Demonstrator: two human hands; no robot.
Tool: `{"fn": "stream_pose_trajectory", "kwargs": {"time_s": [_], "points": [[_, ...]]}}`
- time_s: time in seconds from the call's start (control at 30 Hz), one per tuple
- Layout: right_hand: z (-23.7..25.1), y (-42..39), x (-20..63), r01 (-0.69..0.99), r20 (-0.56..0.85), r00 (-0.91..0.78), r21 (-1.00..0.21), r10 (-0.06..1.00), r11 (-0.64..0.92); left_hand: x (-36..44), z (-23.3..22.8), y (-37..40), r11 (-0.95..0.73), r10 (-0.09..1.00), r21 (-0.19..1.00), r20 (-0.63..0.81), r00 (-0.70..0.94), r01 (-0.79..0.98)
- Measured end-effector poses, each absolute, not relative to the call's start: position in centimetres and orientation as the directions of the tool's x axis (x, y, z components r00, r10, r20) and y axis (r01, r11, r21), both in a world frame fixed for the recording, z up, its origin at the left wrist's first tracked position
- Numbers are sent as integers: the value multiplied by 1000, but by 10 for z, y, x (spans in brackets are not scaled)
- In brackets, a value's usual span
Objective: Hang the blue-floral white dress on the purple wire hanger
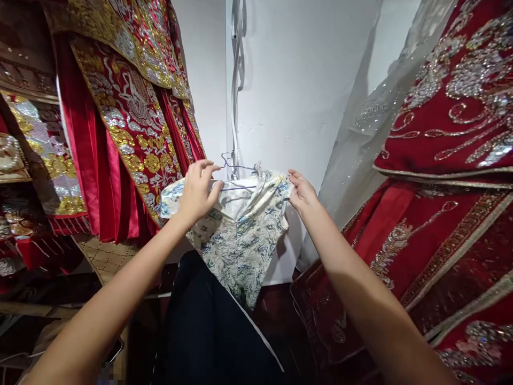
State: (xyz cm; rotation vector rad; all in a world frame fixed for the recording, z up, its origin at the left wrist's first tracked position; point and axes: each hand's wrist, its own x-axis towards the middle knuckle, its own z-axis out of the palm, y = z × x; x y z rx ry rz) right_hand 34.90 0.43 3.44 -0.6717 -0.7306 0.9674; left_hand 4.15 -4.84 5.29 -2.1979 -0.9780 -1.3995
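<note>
Dress [244,246], one. Pale ground, blue and green pattern, wide V neckline. Held up on its hanger in front of the wall [296,91], between red garments on either side; lower end tapering downward, beside dark cloth [200,321]. Whether the two touch cannot be told.

Hanger [240,187], one. Thin, purple. Lower bar crosses the neck opening; hook stands above the neckline, in front of white cables [235,80]. Not clear whether the hook is caught on anything.

Left hand [197,187]. Bent over the dress at the hanger's left end, thumb spread apart from the forefinger near the hook. Remaining fingertips hidden; a firm grip cannot be confirmed.

Right hand [302,192]. Thumb and fingers pinching the dress's shoulder edge, beyond the hanger's visible right arm.

Surroundings. Left: embroidered robe [148,112], red, gold and silver. Right: beaded gown [436,123], red; sheer veil [356,144], near the right hand.

Condition risks, as judged. Neckline being wide, a shoulder could slide off the hanger's end if either hand lets go early. Thin wire may bend under a hard sideways pull. Hook could snag the cables if pushed toward the wall. Soft fabric may bunch at the bar, leaving one shoulder lower. Beadwork or veil could catch the sleeve edge if the dress swings right.
</note>
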Motion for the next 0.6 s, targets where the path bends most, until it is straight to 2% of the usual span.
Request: {"fn": "stream_pose_trajectory", "kwargs": {"time_s": [0.13, 0.3, 0.47, 0.53, 0.6], "points": [[36, 4, 336, -499, 318, 339, -737, 885, 456, 42, 13, -57, -643, 406, 144, 897, 176, 752], [45, 13, 315, -480, 362, 326, -732, 873, 483, 36, -21, -44, -611, 397, 208, 915, 68, 764], [46, 9, 332, -439, 370, 485, -681, 792, 586, 31, -43, -52, -624, 443, 209, 888, 121, 753], [36, 1, 344, -402, 377, 536, -672, 755, 621, 36, -55, -56, -638, 502, 284, 858, 107, 715], [18, -11, 350, -382, 377, 550, -681, 746, 625, 47, -67, -56, -657, 594, 466, 804, 26, 593]]}}
